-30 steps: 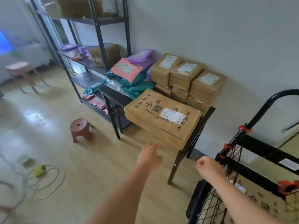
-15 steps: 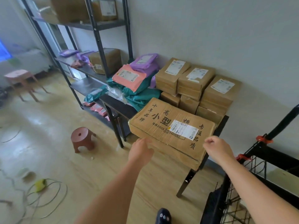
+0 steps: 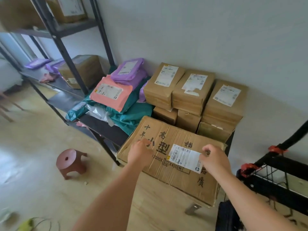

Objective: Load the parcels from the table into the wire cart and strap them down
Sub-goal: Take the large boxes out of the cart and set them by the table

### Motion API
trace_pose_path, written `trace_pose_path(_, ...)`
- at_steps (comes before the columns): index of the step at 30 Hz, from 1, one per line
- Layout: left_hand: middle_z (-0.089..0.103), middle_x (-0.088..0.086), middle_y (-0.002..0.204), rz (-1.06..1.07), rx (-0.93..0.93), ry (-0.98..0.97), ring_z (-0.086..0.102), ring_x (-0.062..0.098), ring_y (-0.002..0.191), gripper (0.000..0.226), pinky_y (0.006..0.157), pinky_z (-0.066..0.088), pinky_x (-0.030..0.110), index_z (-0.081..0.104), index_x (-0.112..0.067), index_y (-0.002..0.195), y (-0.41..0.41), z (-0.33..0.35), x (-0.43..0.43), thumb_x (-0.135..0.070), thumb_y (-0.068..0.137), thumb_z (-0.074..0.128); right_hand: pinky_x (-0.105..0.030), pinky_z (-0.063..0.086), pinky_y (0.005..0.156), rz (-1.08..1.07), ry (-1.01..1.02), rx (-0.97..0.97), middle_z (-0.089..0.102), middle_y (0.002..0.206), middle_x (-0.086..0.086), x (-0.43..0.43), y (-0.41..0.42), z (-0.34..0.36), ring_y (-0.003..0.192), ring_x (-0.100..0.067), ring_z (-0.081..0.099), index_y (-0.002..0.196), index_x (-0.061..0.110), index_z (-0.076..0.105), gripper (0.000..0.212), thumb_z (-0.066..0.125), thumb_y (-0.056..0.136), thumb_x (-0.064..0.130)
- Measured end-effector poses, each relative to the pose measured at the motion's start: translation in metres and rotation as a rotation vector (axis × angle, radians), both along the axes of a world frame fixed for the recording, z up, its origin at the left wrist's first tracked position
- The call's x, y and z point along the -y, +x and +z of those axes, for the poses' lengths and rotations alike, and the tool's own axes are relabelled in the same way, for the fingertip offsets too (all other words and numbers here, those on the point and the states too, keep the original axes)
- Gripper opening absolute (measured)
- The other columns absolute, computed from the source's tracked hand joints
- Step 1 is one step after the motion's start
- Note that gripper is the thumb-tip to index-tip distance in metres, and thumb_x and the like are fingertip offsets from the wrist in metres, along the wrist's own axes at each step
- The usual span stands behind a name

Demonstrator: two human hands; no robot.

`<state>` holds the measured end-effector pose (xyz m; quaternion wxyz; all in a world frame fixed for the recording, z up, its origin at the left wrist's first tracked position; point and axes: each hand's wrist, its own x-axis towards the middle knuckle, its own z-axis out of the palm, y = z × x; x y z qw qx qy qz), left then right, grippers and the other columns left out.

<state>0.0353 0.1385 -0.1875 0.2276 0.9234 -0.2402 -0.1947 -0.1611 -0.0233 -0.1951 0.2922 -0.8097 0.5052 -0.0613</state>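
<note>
- Both hands have come forward and are now over the top of the large carton (image 3: 181,180): left hand (image 3: 140,153) on its left part, right hand (image 3: 215,160) by the label.
- Fingers of both are bent and hold nothing.
- Carton lies at the front right corner of the table (image 3: 101,126), with its long axis left to right and its short ends outside both hands.
- Wire cart (image 3: 273,185) stands nearer the right hand.
</note>
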Motion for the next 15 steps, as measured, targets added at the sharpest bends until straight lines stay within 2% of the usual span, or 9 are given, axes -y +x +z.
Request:
trace_pose_path(1, 0.05, 0.0, 0.137, -0.004, -0.005, -0.005, 0.051, 0.02, 0.12, 0.045, 0.093, 0.05, 0.036, 0.055, -0.028, 0.131, 0.005, -0.001, 0.002, -0.014, 0.088, 0.058, -0.022, 0.046, 0.059, -0.018, -0.019, 0.004, 0.056, 0.124, 0.0, 0.0, -0.001, -0.001, 0.097, -0.015, 0.058, 0.125, 0.024, 0.055, 0.036, 0.065, 0.091, 0.029)
trace_pose_path(3, 0.048, 0.001, 0.14, -0.01, -0.001, 0.0, 0.047, 0.022, 0.126, 0.044, 0.098, 0.048, 0.04, 0.056, -0.029, 0.13, 0.015, -0.004, 0.006, -0.018, 0.087, 0.061, -0.031, 0.054, 0.081, -0.06, -0.061, 0.0, 0.053, 0.132, -0.004, -0.001, -0.004, -0.004, 0.115, -0.021, 0.053, 0.135, 0.02, 0.048, 0.056, 0.072, 0.086, 0.031)
trace_pose_path(5, 0.045, 0.003, 0.142, -0.002, -0.001, 0.015, 0.041, 0.024, 0.132, 0.048, 0.103, 0.045, 0.041, 0.055, -0.028, 0.132, 0.028, -0.005, 0.007, -0.017, 0.086, 0.063, -0.039, 0.046, 0.099, -0.115, -0.061, -0.002, 0.045, 0.143, -0.007, -0.002, -0.004, -0.007, 0.131, -0.025, 0.042, 0.144, 0.017, 0.038, 0.075, 0.077, 0.081, 0.032)
trace_pose_path(7, 0.043, 0.005, 0.141, 0.02, -0.006, 0.015, 0.037, 0.026, 0.132, 0.051, 0.103, 0.042, 0.042, 0.052, -0.026, 0.135, 0.042, -0.007, 0.006, -0.014, 0.087, 0.061, -0.042, 0.04, 0.108, -0.153, -0.04, 0.013, 0.037, 0.149, -0.008, -0.004, -0.003, -0.009, 0.139, -0.026, 0.033, 0.148, 0.015, 0.03, 0.087, 0.08, 0.079, 0.029)
trace_pose_path(11, 0.044, 0.007, 0.134, 0.002, 0.02, 0.056, 0.04, 0.027, 0.125, 0.056, 0.094, 0.041, 0.04, 0.041, -0.022, 0.141, 0.065, -0.011, 0.008, -0.019, 0.088, 0.056, -0.047, 0.037, 0.111, -0.259, -0.003, 0.013, 0.03, 0.152, -0.013, -0.012, 0.005, -0.015, 0.141, -0.032, 0.031, 0.152, 0.015, 0.021, 0.099, 0.083, 0.075, 0.025)
trace_pose_path(15, 0.044, 0.007, 0.135, -0.028, -0.008, 0.118, 0.04, 0.028, 0.124, 0.058, 0.095, 0.042, 0.042, 0.034, -0.021, 0.141, 0.079, -0.013, 0.013, -0.019, 0.086, 0.054, -0.049, 0.046, 0.1, -0.381, 0.023, 0.004, 0.033, 0.149, -0.015, -0.018, 0.009, -0.018, 0.135, -0.035, 0.039, 0.154, 0.018, 0.016, 0.107, 0.085, 0.073, 0.029)
